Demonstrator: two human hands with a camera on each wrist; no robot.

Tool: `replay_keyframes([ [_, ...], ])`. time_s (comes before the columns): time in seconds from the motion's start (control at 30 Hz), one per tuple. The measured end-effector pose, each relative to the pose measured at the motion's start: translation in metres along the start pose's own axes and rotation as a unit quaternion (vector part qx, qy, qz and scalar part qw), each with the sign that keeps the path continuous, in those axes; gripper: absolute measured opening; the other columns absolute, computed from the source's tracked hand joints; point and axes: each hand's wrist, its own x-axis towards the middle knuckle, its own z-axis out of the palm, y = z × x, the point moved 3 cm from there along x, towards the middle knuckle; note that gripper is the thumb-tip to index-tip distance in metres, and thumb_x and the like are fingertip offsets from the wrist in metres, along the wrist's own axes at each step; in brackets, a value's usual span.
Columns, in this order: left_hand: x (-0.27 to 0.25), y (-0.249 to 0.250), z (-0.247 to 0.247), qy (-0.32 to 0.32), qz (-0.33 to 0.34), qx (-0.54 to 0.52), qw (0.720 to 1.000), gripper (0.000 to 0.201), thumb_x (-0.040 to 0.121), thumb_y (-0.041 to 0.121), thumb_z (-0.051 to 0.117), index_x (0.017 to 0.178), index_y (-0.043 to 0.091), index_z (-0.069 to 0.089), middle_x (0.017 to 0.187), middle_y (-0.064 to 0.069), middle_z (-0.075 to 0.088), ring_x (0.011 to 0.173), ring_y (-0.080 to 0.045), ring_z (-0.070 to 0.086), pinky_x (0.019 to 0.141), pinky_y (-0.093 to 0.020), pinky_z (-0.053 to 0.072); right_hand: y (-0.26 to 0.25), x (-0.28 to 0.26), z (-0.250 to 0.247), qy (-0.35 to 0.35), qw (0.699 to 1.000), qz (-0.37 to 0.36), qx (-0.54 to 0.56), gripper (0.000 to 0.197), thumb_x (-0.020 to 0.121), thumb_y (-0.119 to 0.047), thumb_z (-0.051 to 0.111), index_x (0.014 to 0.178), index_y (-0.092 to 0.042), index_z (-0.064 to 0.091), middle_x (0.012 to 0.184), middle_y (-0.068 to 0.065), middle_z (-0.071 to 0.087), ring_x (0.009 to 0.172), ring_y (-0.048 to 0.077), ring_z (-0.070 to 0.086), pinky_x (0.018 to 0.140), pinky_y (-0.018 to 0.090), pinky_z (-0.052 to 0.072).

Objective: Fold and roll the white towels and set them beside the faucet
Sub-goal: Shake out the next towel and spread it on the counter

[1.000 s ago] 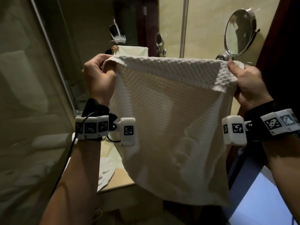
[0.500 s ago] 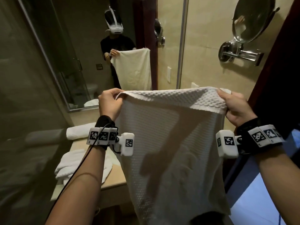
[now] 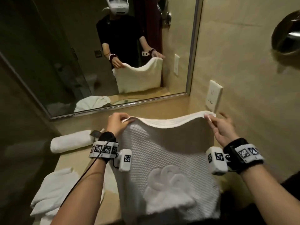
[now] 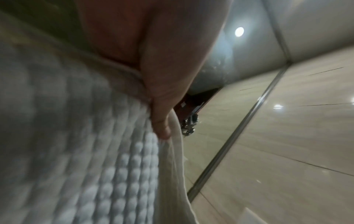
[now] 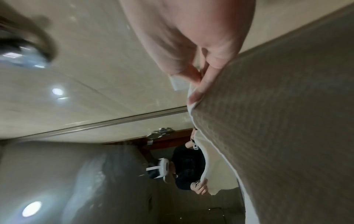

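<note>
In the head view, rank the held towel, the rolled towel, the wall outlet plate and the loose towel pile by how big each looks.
1. Held towel, by far the largest, though nearest the camera.
2. Loose towel pile, partly hidden by the forearm.
3. Rolled towel.
4. Wall outlet plate, smallest and farthest.
Pile versus roll is unsure: the pile is nearer.

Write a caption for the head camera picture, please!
Both hands, left and right, pinch a white towel over the counter.
</note>
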Motion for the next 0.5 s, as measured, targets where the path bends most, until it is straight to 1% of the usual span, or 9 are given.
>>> replay_keyframes([
  [0.03, 0.012, -0.010, 0.009, -0.040, -0.010, 0.016, 0.999, 0.011, 0.083, 0.015, 0.073, 0.087, 0.004, 0.074, 0.082, -0.004, 0.070, 0.073, -0.006, 0.058, 0.060, -0.006, 0.038, 0.008, 0.016, 0.002, 0.025, 0.999, -0.017, -0.011, 0.047, 0.084, 0.015, 0.060, 0.118, -0.015, 0.051, 0.118, 0.015, 0.059, 0.090, 0.015, 0.070, 0.072, 0.021, 0.059],
  [0.07, 0.024, -0.021, 0.018, -0.073, -0.029, 0.034, 0.996, 0.011, 0.084, 0.012, 0.072, 0.089, 0.003, 0.074, 0.084, -0.005, 0.069, 0.073, -0.006, 0.056, 0.057, -0.007, 0.037, 0.015, 0.030, 0.005, 0.042, 0.998, -0.030, -0.023, 0.044, 0.083, 0.016, 0.061, 0.111, -0.018, 0.054, 0.123, 0.014, 0.057, 0.092, 0.013, 0.067, 0.071, 0.019, 0.058],
  [0.13, 0.043, -0.045, 0.032, -0.108, -0.075, 0.067, 0.989, 0.011, 0.087, 0.012, 0.068, 0.089, 0.001, 0.072, 0.080, -0.005, 0.066, 0.071, -0.008, 0.051, 0.054, -0.015, 0.031, 0.032, 0.056, 0.014, 0.053, 0.997, -0.033, -0.036, 0.033, 0.084, 0.017, 0.058, 0.098, -0.013, 0.063, 0.130, 0.016, 0.055, 0.091, 0.012, 0.064, 0.070, 0.015, 0.057],
  [0.2, 0.056, -0.068, 0.042, -0.085, -0.125, 0.073, 0.986, 0.015, 0.089, 0.016, 0.066, 0.082, 0.003, 0.069, 0.067, -0.001, 0.059, 0.066, -0.012, 0.049, 0.051, -0.020, 0.029, 0.051, 0.079, 0.017, 0.058, 0.997, -0.009, -0.041, 0.028, 0.086, 0.016, 0.056, 0.099, -0.006, 0.068, 0.130, 0.017, 0.056, 0.095, 0.017, 0.065, 0.074, 0.020, 0.059],
  [0.27, 0.064, -0.089, 0.051, -0.046, -0.168, 0.070, 0.982, 0.021, 0.090, 0.022, 0.065, 0.079, 0.005, 0.068, 0.066, -0.003, 0.060, 0.067, -0.017, 0.053, 0.053, -0.023, 0.032, 0.071, 0.100, 0.018, 0.065, 0.996, 0.024, -0.064, 0.035, 0.089, 0.013, 0.052, 0.113, -0.007, 0.068, 0.119, 0.015, 0.060, 0.089, 0.017, 0.065, 0.074, 0.022, 0.059],
  [0.37, 0.074, -0.117, 0.069, -0.015, -0.208, 0.087, 0.974, 0.024, 0.086, 0.031, 0.070, 0.088, 0.008, 0.075, 0.083, -0.008, 0.071, 0.079, -0.020, 0.060, 0.068, -0.026, 0.040, 0.108, 0.132, 0.012, 0.095, 0.988, 0.086, -0.083, 0.041, 0.095, 0.006, 0.047, 0.122, -0.016, 0.067, 0.088, 0.009, 0.065, 0.055, 0.008, 0.057, 0.048, 0.016, 0.049],
  [0.4, 0.078, -0.126, 0.076, -0.002, -0.228, 0.087, 0.970, 0.024, 0.084, 0.033, 0.071, 0.092, 0.011, 0.076, 0.089, -0.006, 0.073, 0.083, -0.020, 0.062, 0.073, -0.025, 0.042, 0.120, 0.142, 0.011, 0.101, 0.986, 0.101, -0.083, 0.041, 0.095, 0.006, 0.046, 0.122, -0.018, 0.067, 0.089, 0.011, 0.066, 0.050, 0.007, 0.057, 0.043, 0.016, 0.047],
  [0.43, 0.081, -0.135, 0.083, 0.007, -0.247, 0.084, 0.965, 0.022, 0.084, 0.033, 0.072, 0.094, 0.014, 0.076, 0.092, -0.004, 0.073, 0.085, -0.019, 0.062, 0.075, -0.025, 0.043, 0.132, 0.154, 0.009, 0.109, 0.984, 0.111, -0.091, 0.042, 0.095, 0.007, 0.047, 0.122, -0.019, 0.067, 0.095, 0.012, 0.067, 0.050, 0.007, 0.059, 0.043, 0.017, 0.049],
  [0.5, 0.088, -0.153, 0.098, 0.018, -0.283, 0.080, 0.956, 0.017, 0.083, 0.034, 0.072, 0.091, 0.020, 0.076, 0.094, -0.001, 0.074, 0.083, -0.017, 0.061, 0.076, -0.025, 0.044, 0.152, 0.178, 0.006, 0.112, 0.982, 0.119, -0.099, 0.044, 0.094, 0.010, 0.048, 0.124, -0.017, 0.066, 0.110, 0.009, 0.064, 0.069, 0.010, 0.064, 0.053, 0.016, 0.056],
])
